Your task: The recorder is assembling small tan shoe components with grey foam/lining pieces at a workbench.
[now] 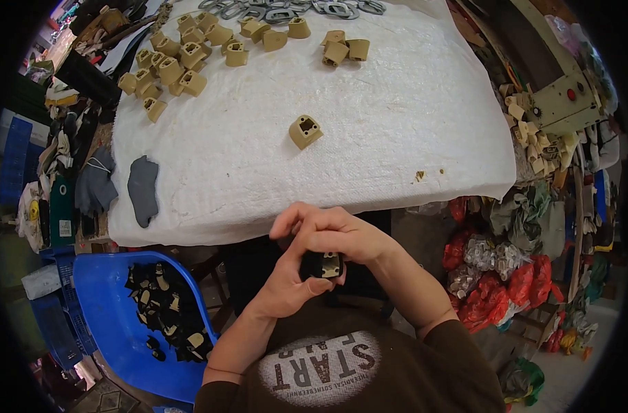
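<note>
In front of my chest, below the table's front edge, both hands are closed round a small block [331, 266], black with a beige face with holes in it; it looks like a shoe heel with a black cover. My left hand [288, 279] cradles it from the left, thumb along its lower side. Over the top bends my right hand [338, 233], fingers curled and partly hiding the piece. One bare beige block [305, 132], hollow with small holes, stands alone on the white-covered table [389, 138] just beyond my hands.
Several more beige blocks [169, 70] cluster at the table's far left, with grey oval rings [281, 14] at the back. A grey cloth piece [144, 189] lies near the left edge. A blue tub [107, 330] holds black-and-beige pieces. Red bags [486, 299] sit at right.
</note>
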`<move>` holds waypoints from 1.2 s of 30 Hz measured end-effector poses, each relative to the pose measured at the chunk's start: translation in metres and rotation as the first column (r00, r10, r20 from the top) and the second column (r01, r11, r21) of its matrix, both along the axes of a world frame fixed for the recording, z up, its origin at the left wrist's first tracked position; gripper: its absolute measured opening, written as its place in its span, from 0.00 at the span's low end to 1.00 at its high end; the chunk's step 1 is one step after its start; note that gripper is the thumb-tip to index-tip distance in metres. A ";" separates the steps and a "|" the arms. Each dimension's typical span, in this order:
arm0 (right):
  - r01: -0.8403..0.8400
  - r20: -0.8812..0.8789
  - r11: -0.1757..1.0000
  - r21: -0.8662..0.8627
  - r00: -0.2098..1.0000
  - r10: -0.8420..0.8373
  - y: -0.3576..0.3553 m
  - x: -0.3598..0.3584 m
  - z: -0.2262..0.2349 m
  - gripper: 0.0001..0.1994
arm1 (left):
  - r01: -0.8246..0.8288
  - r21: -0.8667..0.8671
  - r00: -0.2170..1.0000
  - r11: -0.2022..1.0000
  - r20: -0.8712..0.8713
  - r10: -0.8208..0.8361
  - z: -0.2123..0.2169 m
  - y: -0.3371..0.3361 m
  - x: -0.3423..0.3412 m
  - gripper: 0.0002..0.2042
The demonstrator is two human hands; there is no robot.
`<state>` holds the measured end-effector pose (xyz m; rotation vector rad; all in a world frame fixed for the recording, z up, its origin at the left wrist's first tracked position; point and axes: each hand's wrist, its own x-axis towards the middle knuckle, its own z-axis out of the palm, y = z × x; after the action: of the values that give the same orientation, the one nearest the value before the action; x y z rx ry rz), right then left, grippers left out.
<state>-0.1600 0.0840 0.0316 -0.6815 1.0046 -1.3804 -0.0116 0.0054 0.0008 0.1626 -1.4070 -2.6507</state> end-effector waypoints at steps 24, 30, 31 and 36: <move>0.427 -0.666 0.897 -0.118 0.636 -0.390 0.011 0.030 -0.014 0.20 | -0.447 -0.754 0.858 0.482 -0.207 0.471 0.017 -0.005 -0.008 0.34; 0.307 -0.390 0.946 -0.107 0.862 -0.324 0.018 0.029 -0.015 0.21 | -0.252 -0.759 0.956 0.601 -0.100 0.275 0.005 -0.023 -0.006 0.24; 0.291 -0.389 0.947 -0.132 0.864 -0.320 0.017 0.033 -0.018 0.21 | -0.251 -0.758 0.957 0.601 -0.099 0.274 0.010 -0.019 -0.007 0.24; 0.198 -0.586 0.978 -0.064 0.786 -0.198 0.017 0.027 -0.002 0.20 | -0.293 -0.498 0.941 0.816 0.003 0.340 0.013 -0.013 -0.007 0.22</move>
<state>-0.1331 0.1008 0.0294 -1.0685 1.6110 -1.3719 -0.0188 -0.0072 0.0136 0.4245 -1.8471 -1.9682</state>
